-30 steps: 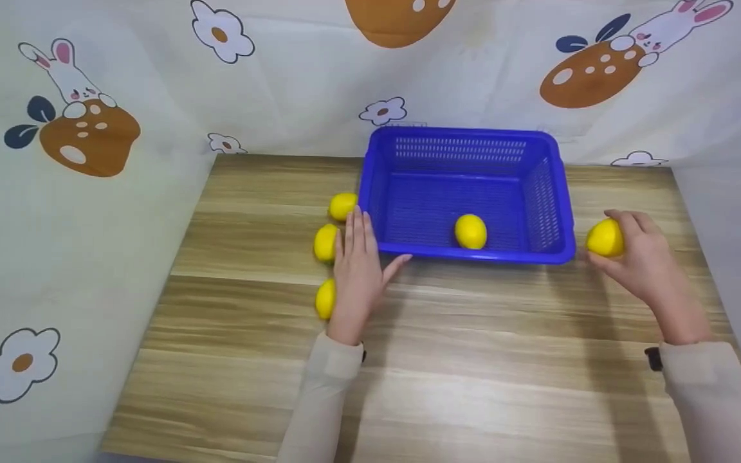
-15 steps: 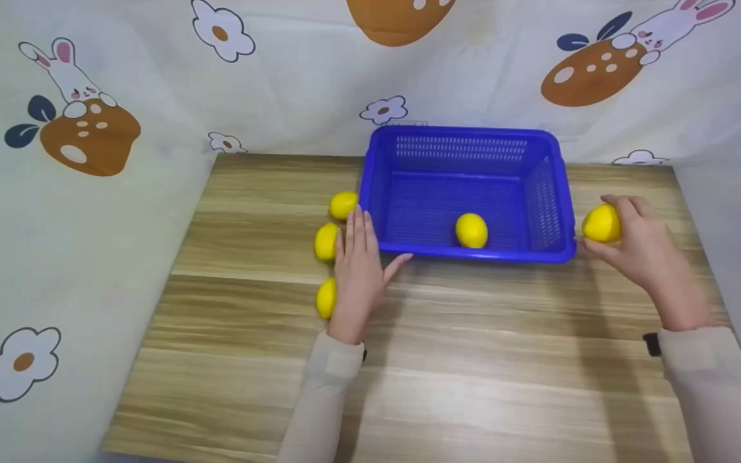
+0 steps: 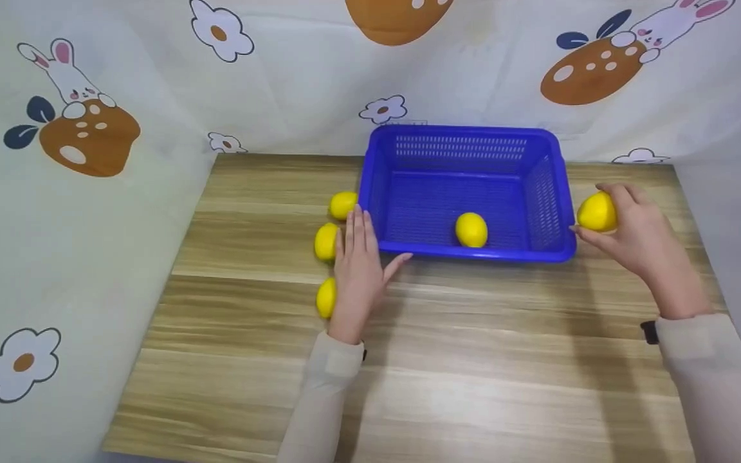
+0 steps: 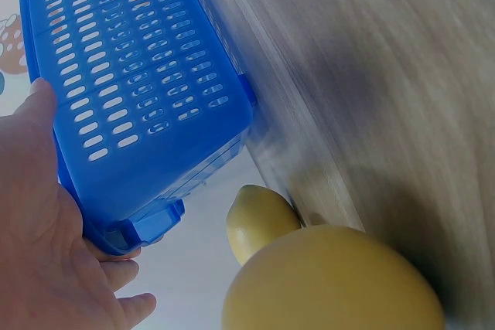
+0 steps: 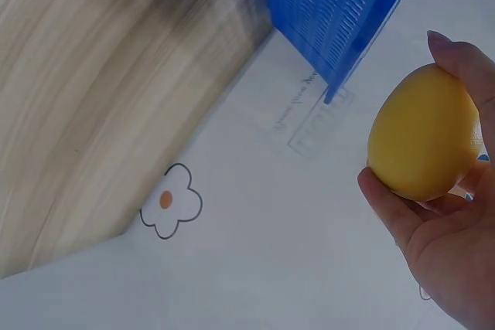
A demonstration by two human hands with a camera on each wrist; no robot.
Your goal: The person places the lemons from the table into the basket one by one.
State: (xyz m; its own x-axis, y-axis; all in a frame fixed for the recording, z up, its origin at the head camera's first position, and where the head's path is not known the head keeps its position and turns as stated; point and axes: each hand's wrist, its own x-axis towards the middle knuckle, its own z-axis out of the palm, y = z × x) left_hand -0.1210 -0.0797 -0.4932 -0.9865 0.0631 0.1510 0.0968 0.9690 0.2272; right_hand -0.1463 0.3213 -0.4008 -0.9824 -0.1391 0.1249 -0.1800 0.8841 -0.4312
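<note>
My right hand (image 3: 644, 241) holds a lemon (image 3: 597, 212) between thumb and fingers, just off the right side of the blue plastic basket (image 3: 460, 256). In the right wrist view this lemon (image 5: 425, 133) is held up off the table. Another lemon (image 3: 471, 230) lies inside the basket near its front wall. With fingers straight, my left hand (image 3: 359, 267) rests against the basket's front left corner, its thumb along the front rim. Left of that hand are three lemons: a far one (image 3: 343, 206), a middle one (image 3: 326, 242) and a near one (image 3: 326, 298), the last two partly hidden by it.
A wood-grain table (image 3: 248, 360) carries the basket, which stands close to the back edge. Behind and to the sides hangs a pale printed cloth (image 3: 293, 71) with rabbits and flowers. The left wrist view shows the basket's slotted wall (image 4: 131, 75).
My right hand has moved the lemon up and slightly left, towards the basket's right rim. The left hand, the basket and the other lemons have stayed in place.
</note>
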